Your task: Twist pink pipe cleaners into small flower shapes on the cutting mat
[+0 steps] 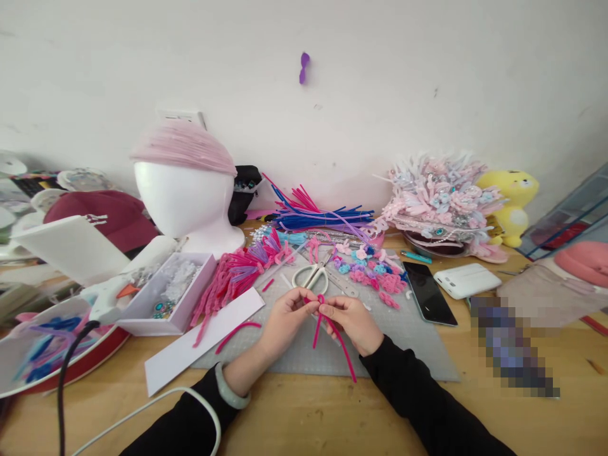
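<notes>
Left hand, centre of the frame: fingertips pinched shut on a magenta chenille stem; pale green bangle at the wrist, black sleeve below.
Right hand, just beside it: thumb and forefinger likewise closed on the same stem, at a small loop between the two hands. Two free ends trailing toward the lower centre, over the mat.

Beneath both hands: grey cutting mat, flat on a pale wooden tabletop.
Just above the hands, on the mat: white-handled scissors.
Left of the hands: one loose curved magenta stem at the edge of a long white paper strip.
Further up and left: heap of bent pink and lilac stems; open white cardboard box of small trinkets; white glue gun.
Upper right of the hands: small pink and blue chenille flowers; black phone, lying flat; white power bank.

Back of the table, left to right: white foam mannequin head under a pink pleated cap; bundle of straight blue and pink stems; pink and pale blue ornamented headdress; yellow plush toy.
Behind everything: plain white wall, with a small purple bow fixed high at centre.
</notes>
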The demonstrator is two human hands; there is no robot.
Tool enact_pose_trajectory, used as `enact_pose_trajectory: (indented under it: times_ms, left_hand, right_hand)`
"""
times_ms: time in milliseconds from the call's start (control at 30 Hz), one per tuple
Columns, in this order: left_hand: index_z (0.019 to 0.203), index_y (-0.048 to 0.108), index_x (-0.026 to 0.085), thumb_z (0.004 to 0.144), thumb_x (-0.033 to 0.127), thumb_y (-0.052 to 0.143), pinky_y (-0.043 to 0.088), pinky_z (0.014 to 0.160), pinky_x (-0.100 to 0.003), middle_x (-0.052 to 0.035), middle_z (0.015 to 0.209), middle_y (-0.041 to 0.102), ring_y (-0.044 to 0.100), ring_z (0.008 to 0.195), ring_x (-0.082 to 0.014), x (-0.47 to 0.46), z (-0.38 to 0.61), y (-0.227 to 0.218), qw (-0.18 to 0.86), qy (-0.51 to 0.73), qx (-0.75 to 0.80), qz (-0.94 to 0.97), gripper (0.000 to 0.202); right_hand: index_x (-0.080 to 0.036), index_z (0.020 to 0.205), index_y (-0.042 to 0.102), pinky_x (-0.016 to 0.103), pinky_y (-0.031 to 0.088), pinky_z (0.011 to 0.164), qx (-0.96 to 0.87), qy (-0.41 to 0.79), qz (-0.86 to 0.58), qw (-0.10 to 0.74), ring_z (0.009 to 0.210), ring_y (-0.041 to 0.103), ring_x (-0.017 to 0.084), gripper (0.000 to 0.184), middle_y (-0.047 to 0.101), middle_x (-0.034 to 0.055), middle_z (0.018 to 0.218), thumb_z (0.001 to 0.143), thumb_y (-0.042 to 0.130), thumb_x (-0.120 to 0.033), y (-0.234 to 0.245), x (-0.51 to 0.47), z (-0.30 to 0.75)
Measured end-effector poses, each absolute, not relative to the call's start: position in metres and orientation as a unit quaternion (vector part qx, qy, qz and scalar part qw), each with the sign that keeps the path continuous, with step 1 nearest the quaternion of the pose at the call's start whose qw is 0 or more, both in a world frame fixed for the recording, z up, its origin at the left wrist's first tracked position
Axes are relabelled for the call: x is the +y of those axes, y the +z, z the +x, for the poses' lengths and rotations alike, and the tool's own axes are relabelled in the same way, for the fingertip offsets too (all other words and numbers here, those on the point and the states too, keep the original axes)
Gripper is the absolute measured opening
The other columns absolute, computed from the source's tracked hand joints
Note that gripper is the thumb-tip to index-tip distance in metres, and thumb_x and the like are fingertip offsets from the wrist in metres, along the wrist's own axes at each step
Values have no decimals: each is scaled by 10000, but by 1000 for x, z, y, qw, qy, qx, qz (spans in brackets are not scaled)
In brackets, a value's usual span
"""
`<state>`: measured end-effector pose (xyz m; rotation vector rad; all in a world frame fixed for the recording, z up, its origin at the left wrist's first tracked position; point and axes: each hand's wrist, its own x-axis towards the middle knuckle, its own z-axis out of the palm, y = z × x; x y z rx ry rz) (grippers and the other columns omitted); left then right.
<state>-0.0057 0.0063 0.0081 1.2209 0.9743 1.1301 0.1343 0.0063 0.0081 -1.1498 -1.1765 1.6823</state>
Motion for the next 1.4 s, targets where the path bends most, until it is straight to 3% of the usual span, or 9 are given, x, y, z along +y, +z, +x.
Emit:
enact_pose_trajectory:
  times_ms: [200,433,567,700,800,933,1033,1200,1400]
  left_hand:
    - [774,535,157,728,225,527,411,664,-240,4,721,556,517,694,-117,6,-11,7,512,463,416,592,83]
    - [888,580,194,763,169,483,394,795,-281,-49,908,553,509,885,-146,16,-29,10,294,383,330,811,160]
    - [931,576,200,780,166,458,380,829,-296,-68,985,555,494,946,-154,21,-34,9,243,360,296,851,195]
    - [923,572,204,769,203,484,368,845,-318,-47,930,595,509,919,-158,19,-32,9,291,357,312,831,177]
    - [981,518,192,724,260,540,400,803,-321,-52,948,565,517,884,-167,14,-25,9,389,410,395,724,266]
    - [939,495,169,740,276,509,419,742,-293,-41,887,551,523,813,-154,8,-15,9,515,429,396,628,226]
    - [898,510,161,740,274,505,407,727,-274,-30,851,551,514,784,-142,8,-13,12,537,444,396,598,194]
    - [742,540,137,711,274,539,395,604,-230,15,628,534,489,599,-102,13,-16,18,589,421,407,557,140]
    - [737,534,136,695,276,565,389,603,-228,22,604,562,508,569,-94,13,-16,17,622,421,399,527,149]
  right_hand:
    - [-134,651,540,167,256,314,-465,677,-422,384,285,355,38,253,452,-68,364,672,577,-383,7,5,136]
    - [-128,640,542,169,191,306,-447,732,-391,335,280,309,27,235,399,-81,353,671,592,-355,7,8,139]
    - [-112,704,567,168,168,311,-441,750,-376,320,291,286,21,228,380,-85,355,670,602,-336,6,8,139]
    - [-120,656,542,171,175,314,-441,746,-377,326,287,290,24,235,382,-85,349,654,615,-344,7,8,139]
    - [-128,610,519,172,185,315,-448,714,-402,358,284,299,25,263,400,-78,351,647,609,-373,10,7,137]
    - [-137,600,516,169,213,322,-463,652,-453,394,300,303,29,268,402,-77,358,644,598,-387,11,6,135]
    - [-140,634,537,169,237,333,-494,613,-472,397,316,311,34,249,395,-79,375,656,582,-384,8,6,134]
    - [-145,628,539,174,213,338,-523,606,-457,387,327,288,32,233,373,-80,397,656,581,-372,4,6,134]
    - [-142,612,558,189,204,361,-533,575,-470,405,357,282,37,240,371,-69,410,657,580,-377,3,7,136]
